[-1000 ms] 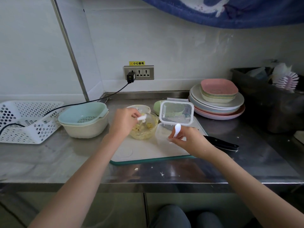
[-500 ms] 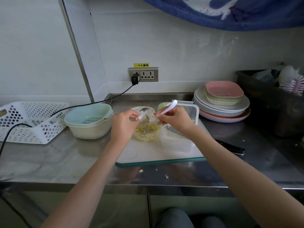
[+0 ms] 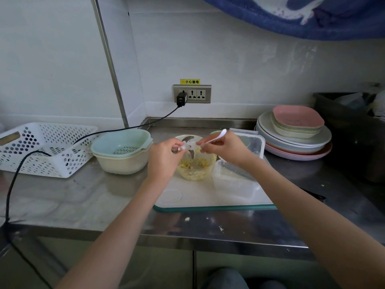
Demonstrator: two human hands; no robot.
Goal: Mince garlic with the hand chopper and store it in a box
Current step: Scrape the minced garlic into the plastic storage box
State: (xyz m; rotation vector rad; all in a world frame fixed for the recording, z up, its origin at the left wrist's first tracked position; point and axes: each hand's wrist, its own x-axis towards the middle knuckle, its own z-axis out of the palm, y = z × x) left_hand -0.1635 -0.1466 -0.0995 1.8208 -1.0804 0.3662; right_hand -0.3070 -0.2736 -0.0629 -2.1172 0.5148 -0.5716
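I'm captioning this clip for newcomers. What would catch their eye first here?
Mid-counter, both hands meet over the chopper bowl of minced garlic: the left hand holds the blade piece, the right hand works a white spoon against it. The open clear box waits to its right, pastel plates stacked behind.

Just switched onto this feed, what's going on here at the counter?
A person is clearing minced garlic off the chopper's blade unit. The left hand holds it over the chopper bowl, which holds the minced garlic, while the right hand works a white spoon against it. The open storage box sits beside the bowl on the cutting board.
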